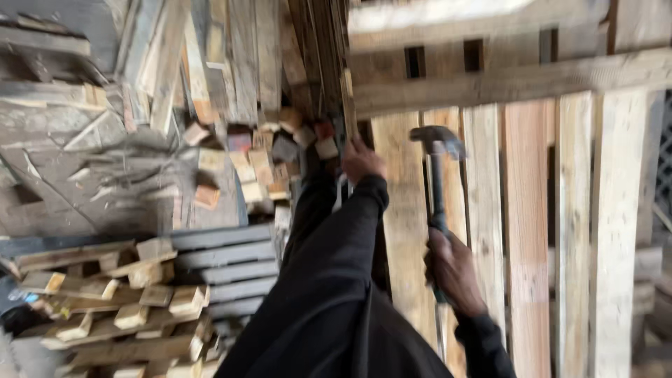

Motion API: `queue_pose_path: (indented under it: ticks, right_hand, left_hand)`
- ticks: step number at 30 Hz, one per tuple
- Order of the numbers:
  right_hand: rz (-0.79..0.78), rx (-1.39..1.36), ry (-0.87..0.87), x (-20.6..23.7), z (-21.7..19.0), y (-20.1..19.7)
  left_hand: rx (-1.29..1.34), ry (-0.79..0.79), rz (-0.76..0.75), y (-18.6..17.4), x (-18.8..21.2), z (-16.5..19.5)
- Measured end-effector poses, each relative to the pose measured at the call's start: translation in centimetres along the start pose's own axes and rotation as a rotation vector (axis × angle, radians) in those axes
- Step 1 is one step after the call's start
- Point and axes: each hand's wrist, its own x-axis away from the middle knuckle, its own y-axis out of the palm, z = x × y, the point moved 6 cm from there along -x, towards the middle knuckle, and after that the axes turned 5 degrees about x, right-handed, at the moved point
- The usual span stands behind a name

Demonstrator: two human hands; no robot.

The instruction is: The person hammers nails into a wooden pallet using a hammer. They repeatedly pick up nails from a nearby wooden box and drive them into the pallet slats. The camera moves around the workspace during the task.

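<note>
A wooden pallet [532, 210] with pale upright slats fills the right half of the head view. My right hand [453, 271] grips the handle of a claw hammer [437, 150], its metal head raised in front of the slats. My left hand [361, 161], in a black sleeve, reaches forward to the pallet's left edge and closes on a thin upright piece [346, 105] there; the picture is blurred, so what it holds is unclear.
Stacked boards and planks [231, 56] lean at the top left. Small wood blocks [259, 168] lie heaped in the middle. At the lower left are offcuts [126, 301] and grey slats [224, 266].
</note>
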Motion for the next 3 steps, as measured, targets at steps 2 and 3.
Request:
queue_pose_path:
  ticks: [2, 3]
  right_hand:
    - [0.080, -0.102, -0.186, 2.3, -1.8, -3.1]
    - [0.080, -0.088, -0.164, -0.3, -1.9, -1.4]
  left_hand:
    - [0.039, -0.140, -0.033, -1.0, -1.0, 1.2]
    - [0.054, -0.241, -0.069, -1.0, 0.7, 0.9]
